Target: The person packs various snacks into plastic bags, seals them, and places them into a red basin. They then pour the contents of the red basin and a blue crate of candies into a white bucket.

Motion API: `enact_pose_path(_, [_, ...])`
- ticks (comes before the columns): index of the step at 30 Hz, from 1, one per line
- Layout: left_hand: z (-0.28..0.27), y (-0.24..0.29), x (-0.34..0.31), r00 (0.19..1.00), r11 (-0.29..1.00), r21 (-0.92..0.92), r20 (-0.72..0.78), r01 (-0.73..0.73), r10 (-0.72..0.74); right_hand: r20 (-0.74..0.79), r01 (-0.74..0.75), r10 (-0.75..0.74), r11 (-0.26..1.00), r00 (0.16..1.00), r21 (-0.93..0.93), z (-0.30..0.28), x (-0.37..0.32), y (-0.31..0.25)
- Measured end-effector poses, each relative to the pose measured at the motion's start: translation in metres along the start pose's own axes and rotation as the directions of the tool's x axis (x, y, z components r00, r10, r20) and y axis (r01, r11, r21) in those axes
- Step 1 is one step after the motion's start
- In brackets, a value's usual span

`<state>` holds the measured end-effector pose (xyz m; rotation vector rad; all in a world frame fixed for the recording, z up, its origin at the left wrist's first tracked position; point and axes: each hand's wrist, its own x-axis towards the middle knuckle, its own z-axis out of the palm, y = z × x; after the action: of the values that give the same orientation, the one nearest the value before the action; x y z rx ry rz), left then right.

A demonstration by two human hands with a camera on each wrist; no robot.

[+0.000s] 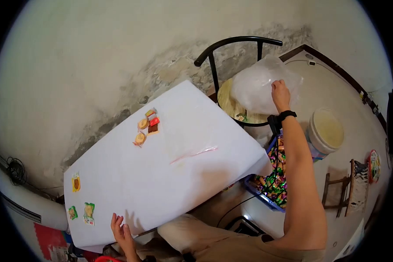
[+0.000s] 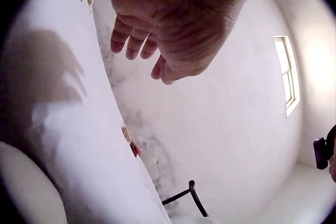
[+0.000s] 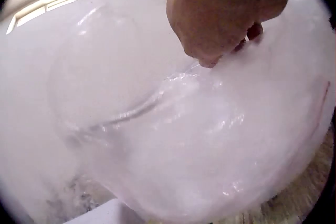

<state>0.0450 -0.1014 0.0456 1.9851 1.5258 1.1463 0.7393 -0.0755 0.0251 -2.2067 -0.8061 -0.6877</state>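
A large clear plastic bag [image 1: 255,87] rests on the round seat of a black-framed chair. My right hand [image 1: 281,94] pinches the upper part of this bag; in the right wrist view the curled fingers of the hand [image 3: 231,19] grip the bag's film [image 3: 184,145]. My left hand [image 1: 123,236] is held above the near edge of the white table [image 1: 161,183], holding nothing, its fingers loosely spread; the left wrist view shows the same hand [image 2: 173,24] with relaxed fingers. A thin clear strip with a red edge [image 1: 194,154] lies on the table.
Several wrapped snacks [image 1: 153,120] lie at the table's far side, with more packets [image 1: 89,210] at its left end. Below the table's right edge stands a blue crate [image 1: 275,206] of colourful wrapped pieces. A white bucket [image 1: 327,131] and a small wooden stool [image 1: 343,192] stand to the right.
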Motion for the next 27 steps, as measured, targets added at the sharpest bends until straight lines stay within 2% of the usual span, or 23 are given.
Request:
enact_pose_path(1, [0.005,-0.004,0.005,1.000,0.998,-0.064,0.010,0.010,-0.009,-0.010,0.000,0.000,1.000,1.000,-0.005,-0.007,0.003,0.001])
enact_pose_path(3, [0.013,-0.007,0.013,1.000,0.991,-0.131,0.019,0.022,-0.020,-0.156,0.073,-0.067,0.997,0.986,0.032,-0.019,0.005,0.000])
enact_pose_path(6, [0.026,-0.012,0.021,0.996,0.990,-0.138,0.088,0.011,0.001,-0.121,0.061,-0.054,0.997,0.991,0.056,-0.037,0.009,-0.001])
enact_pose_path(10, [0.036,-0.019,0.024,0.987,0.968,-0.251,0.154,-0.003,0.043,-0.110,0.045,-0.046,0.999,0.993,-0.008,-0.049,0.011,0.007])
enact_pose_path(12, [0.035,-0.015,0.023,0.976,0.969,-0.242,0.216,0.046,0.007,-0.383,-0.121,0.202,0.967,0.901,0.224,-0.063,0.013,0.005])
enact_pose_path(13, [0.034,-0.014,0.021,0.977,0.968,-0.248,0.215,0.045,0.010,-0.388,-0.118,0.199,0.968,0.900,0.223,-0.070,0.012,0.000])
enact_pose_path(15, [0.032,-0.011,0.020,0.978,0.949,-0.313,0.208,0.048,0.020,-0.386,-0.090,0.337,0.841,0.859,0.534,-0.093,0.011,-0.014])
enact_pose_path(16, [0.032,-0.010,0.021,0.980,0.945,-0.323,0.199,0.044,0.022,-0.394,-0.076,0.329,0.841,0.858,0.536,-0.106,0.005,-0.032])
enact_pose_path(18, [0.029,-0.007,0.024,0.966,0.930,-0.355,0.258,0.095,-0.001,-0.095,-0.004,0.137,0.589,0.986,0.808,-0.130,-0.021,-0.090])
enact_pose_path(20, [0.036,-0.010,0.027,0.945,0.859,-0.491,0.325,0.145,0.027,0.062,-0.044,-0.023,0.455,0.998,0.889,-0.140,-0.063,-0.159])
enact_pose_path(22, [0.041,-0.002,0.031,0.916,0.803,-0.575,0.390,0.160,0.097,0.226,-0.141,-0.194,0.371,0.955,0.918,-0.142,-0.114,-0.225])
enact_pose_path(24, [0.043,0.010,0.034,0.931,0.688,-0.694,0.357,0.210,0.076,0.321,-0.196,-0.373,0.336,0.871,0.921,-0.129,-0.168,-0.282])
enact_pose_path(26, [0.030,0.027,0.040,0.960,0.544,-0.812,0.277,0.211,0.041,0.332,-0.240,-0.508,0.241,0.795,0.941,-0.122,-0.228,-0.341])
enact_pose_path(27, [0.030,0.026,0.042,0.983,0.470,-0.868,0.182,0.159,0.003,0.335,-0.257,-0.561,0.215,0.757,0.942,-0.125,-0.252,-0.363])
